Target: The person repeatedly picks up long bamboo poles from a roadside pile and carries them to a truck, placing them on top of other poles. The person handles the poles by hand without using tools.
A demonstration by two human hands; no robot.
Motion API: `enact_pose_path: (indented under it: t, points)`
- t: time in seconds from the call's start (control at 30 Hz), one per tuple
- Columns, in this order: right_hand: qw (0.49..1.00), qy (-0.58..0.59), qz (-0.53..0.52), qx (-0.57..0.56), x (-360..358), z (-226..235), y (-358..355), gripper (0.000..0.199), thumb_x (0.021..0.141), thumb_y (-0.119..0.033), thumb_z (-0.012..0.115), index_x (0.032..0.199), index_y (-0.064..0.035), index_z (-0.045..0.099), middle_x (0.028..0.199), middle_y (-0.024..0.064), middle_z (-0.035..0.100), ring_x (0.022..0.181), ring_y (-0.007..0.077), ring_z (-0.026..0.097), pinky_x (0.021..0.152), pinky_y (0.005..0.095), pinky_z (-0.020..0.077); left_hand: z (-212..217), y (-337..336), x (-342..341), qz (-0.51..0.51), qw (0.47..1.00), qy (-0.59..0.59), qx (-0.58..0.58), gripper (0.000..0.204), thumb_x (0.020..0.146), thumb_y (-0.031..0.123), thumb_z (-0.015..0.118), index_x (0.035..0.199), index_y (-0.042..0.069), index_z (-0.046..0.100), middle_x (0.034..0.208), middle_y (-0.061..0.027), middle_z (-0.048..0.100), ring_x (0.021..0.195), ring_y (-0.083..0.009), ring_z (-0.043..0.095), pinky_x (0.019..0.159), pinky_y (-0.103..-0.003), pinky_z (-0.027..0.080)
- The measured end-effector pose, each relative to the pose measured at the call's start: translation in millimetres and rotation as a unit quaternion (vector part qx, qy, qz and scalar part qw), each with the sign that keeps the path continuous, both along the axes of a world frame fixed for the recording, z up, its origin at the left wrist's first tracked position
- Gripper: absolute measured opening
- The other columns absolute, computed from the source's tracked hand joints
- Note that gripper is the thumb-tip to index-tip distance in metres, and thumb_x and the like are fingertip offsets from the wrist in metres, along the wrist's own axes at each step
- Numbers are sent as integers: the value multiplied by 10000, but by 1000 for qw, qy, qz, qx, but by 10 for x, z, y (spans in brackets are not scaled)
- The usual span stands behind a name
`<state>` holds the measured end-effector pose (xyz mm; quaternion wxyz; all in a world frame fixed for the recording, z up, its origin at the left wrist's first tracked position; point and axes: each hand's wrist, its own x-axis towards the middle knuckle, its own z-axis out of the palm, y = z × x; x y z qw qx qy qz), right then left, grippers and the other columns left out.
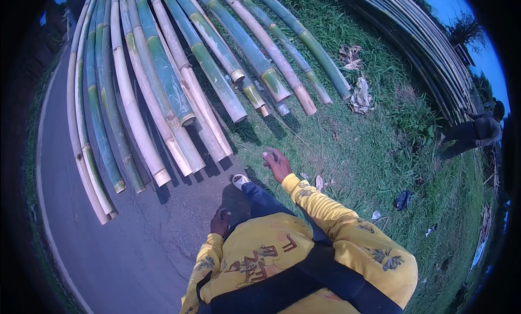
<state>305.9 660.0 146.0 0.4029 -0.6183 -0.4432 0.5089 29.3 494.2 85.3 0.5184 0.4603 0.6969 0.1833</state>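
I see the bamboo poles [179, 91] lying on road and grass, fanning from 10 to 1 o'clock, well apart from both hands. Right hand [277, 165] loosely curled, holding nothing I can make out; left hand [220, 223] beside the thigh, its grip I cannot tell.

no labels, signs or screens show anywhere. the nearest to packaging is a crumpled pale wrapper [361, 95] on the grass just past the bamboo ends, and a small white scrap [375, 215] lying beside the yellow sleeve.
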Motion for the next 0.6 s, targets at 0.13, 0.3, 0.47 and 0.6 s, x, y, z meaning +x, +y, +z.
enact_pose_path:
  t: [0.13,0.3,0.47,0.6]
  points:
    - [958,-109,-146,-223,1335,-979,-2177,530,850,-511,622,1082,-35,651,783,96,658,718,219,653,734,361,530,-1195,-725,-34,-395,909,-37,-125,471,977,407,413,1303,90,538,1309,-190,563,1233,-349,517,1044,-399,389]
    - [807,-95,-111,-572,1841,-1297,-4462,563,949,-515,450,1221,-47,604,1103,228,659,768,314,711,625,439,581,-2020,-1010,-143,-578,811,-36,82,403,951,325,452,1289,132,556,1298,-160,574,1232,-353,513,1032,-414,406]
    - [810,76,-276,-511,1449,-1546,-5531,641,934,-548,437,1379,-90,494,1393,196,499,1259,348,501,1037,439,399,-996,-261,722,-804,504,310,-65,382,906,261,499,1255,145,603,1222,-121,634,1163,-301,578,977,-432,460]
    - [773,181,-413,-446,1690,-1404,-5855,652,932,-556,433,1393,-96,480,1419,187,473,1278,359,476,1044,451,386,-948,47,1790,-814,482,321,32,361,887,240,513,1206,141,648,1192,-127,651,1118,-307,609,967,-442,480]
